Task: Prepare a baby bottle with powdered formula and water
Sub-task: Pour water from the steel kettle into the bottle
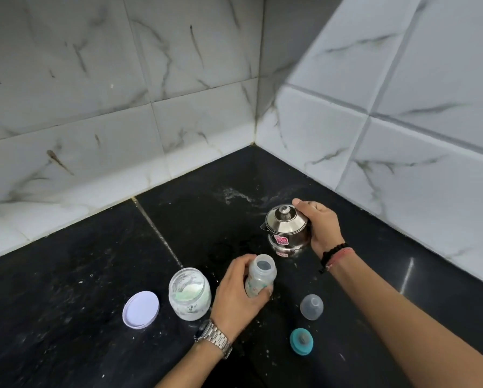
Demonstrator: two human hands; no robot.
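Lower centre of frame: left hand [236,292] wraps the open baby bottle [260,275], fingers [265,291] curled round the far side of the body, thumb at the neck. The bottle is without teat or cap and tilts slightly toward upper right; whether its base touches the black surface [80,289] cannot be told. A metal watch [213,338] sits on that wrist.

Centre right: right hand [323,226] grips a small steel pot [288,231] with a domed lid and knob. The fingers curl round its right side, and the thumb tip reaches the rim of the lid. The pot carries a pink sticker on its belly; whether it rests on the surface cannot be told. Black beads and a red thread [337,254] circle this wrist.

Lower left of the bottle: an open glass jar [189,295] with pale powder and a greenish scoop inside, just beside the left hand. Further left lies its white lid [141,309], flat.

Lower right: a clear dome cap [311,306], and below it a teal ring with the teat [301,340], both on the surface, apart from each other.

White powder specks scatter across the surface. Marbled white tiles [178,121] form the corner behind.
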